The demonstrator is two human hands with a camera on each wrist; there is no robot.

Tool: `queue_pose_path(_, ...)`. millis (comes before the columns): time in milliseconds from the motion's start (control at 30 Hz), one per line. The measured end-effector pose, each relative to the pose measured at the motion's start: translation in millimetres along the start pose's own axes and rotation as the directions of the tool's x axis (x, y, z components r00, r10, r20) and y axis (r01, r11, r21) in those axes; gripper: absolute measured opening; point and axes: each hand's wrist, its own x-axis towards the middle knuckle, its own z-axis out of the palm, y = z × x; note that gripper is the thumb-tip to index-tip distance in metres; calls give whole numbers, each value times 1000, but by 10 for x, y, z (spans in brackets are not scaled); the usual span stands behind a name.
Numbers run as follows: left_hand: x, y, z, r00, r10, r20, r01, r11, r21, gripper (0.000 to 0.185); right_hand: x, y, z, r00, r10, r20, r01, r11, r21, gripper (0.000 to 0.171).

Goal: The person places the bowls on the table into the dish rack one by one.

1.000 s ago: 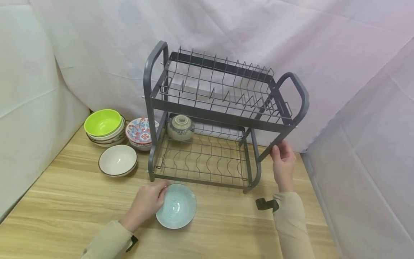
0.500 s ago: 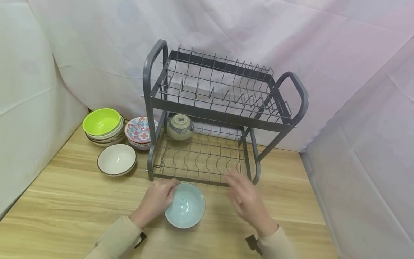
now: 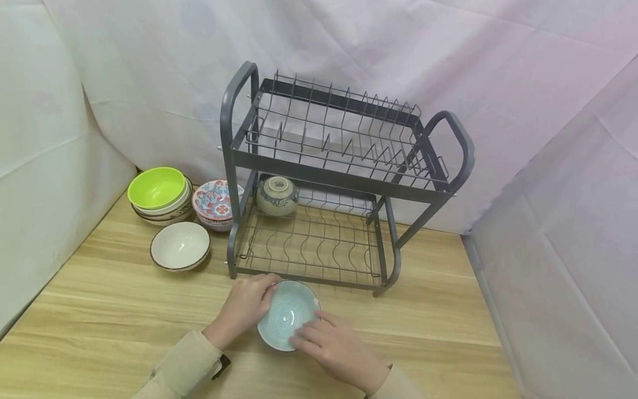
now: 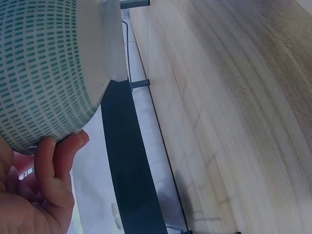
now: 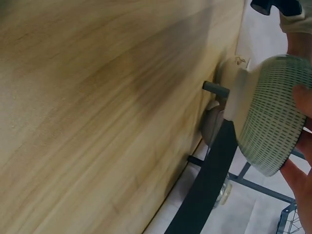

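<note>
Pale-blue-lined round ceramic bowl (image 3: 285, 315): the left hand (image 3: 244, 302) pinches its rim at ten o'clock, the right hand (image 3: 341, 349) at four o'clock.

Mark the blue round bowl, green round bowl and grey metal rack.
Blue round bowl (image 3: 285, 317), head view, inner base.
Green round bowl (image 3: 155, 189), head view, inside surface.
Grey metal rack (image 3: 344, 178), head view, upper front bar.

Wood-grain tabletop (image 3: 443, 316), creased pale cloth (image 3: 344, 39) hanging on three sides
</note>
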Motion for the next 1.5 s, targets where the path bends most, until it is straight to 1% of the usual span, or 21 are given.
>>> queue_pose_path(133,9,8,2,1000,0,6,0,1000,4,14,34,5,-30,999,-32,-9,31,999,-44,22)
queue_pose_path(333,30,17,-23,999,-23,38,24,1000,-14,13,49,20,-50,997,-65,-50,59,992,-107,22)
queue_pose_path(467,50,21,-38,999,-26,47,27,999,-33,13,74,29,-83,995,-71,-69,63,992,-111,20)
queue_pose_path(633,63,20,-47,998,-20,54,23,998,-53,12,115,32,-135,993,-84,-77,76,991,-107,23)
queue_pose_path(800,63,20,-60,996,-38,77,45,995,-87,12,121,24,-142,992,-91,-91,83,992,-90,24)
queue_pose_path(867,66,12,-71,994,-49,96,59,992,-111,12,116,24,-133,991,-89,-98,82,993,-80,24)
queue_pose_path(933,73,-3,-84,990,-54,133,73,987,-144,11,111,27,-120,991,-85,-105,78,994,-70,25)
queue_pose_path(1067,88,-44,-118,970,-68,234,120,968,-218,14,106,34,-109,991,-62,-122,57,997,-42,24)
queue_pose_path(1100,93,-51,-125,965,-70,253,131,964,-232,15,103,37,-107,990,-57,-127,52,998,-38,23)
queue_pose_path(1167,101,-61,-139,960,-87,266,157,955,-252,18,94,43,-100,990,-43,-134,40,999,-28,23)
queue_pose_path(1200,107,-64,-146,962,-94,257,162,953,-255,18,88,48,-94,990,-41,-137,37,999,-28,22)
queue_pose_path(1267,117,-70,-160,973,-101,207,150,960,-236,19,73,60,-76,989,-41,-142,37,999,-31,22)
queue_pose_path(1367,137,-101,-189,993,-89,78,102,979,-174,20,54,90,-49,987,-43,-157,39,999,-28,18)
queue_pose_path(1433,157,-143,-219,997,-74,-10,72,991,-110,22,45,119,-40,985,-31,-171,28,999,-20,18)
queue_pose_path(1500,182,-208,-250,994,-77,-80,73,996,-54,26,37,159,-35,982,-4,-189,4,1000,0,23)
